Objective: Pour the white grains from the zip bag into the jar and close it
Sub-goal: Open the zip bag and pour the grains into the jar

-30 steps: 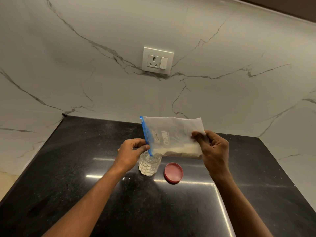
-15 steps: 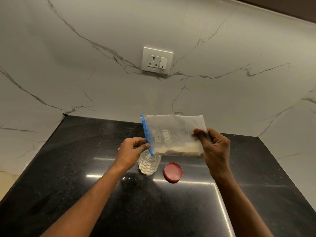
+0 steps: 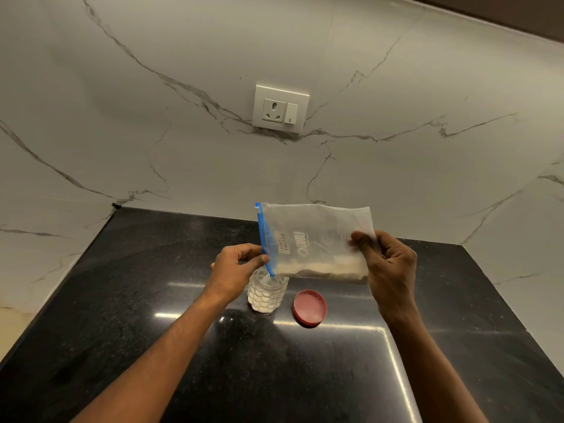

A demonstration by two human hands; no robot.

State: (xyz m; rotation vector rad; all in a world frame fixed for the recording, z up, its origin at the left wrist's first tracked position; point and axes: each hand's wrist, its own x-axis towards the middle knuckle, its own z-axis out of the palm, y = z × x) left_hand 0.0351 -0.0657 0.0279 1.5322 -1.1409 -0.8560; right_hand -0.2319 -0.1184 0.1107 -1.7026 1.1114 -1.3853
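A black, speckled table [image 3: 128,300] is bordered by white marble-patterned wall [image 3: 152,141], which is crossed by thin grey veins. A white socket plate [image 3: 280,109] with a single switch is mounted on the wall above the table's far edge.

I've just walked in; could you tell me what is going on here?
A person holds a zip bag sideways over a jar: left hand pinching its blue zip edge at the jar's mouth, right hand gripping the far end. White grains lie along the bag's lower edge. The red lid lies on the counter beside it.
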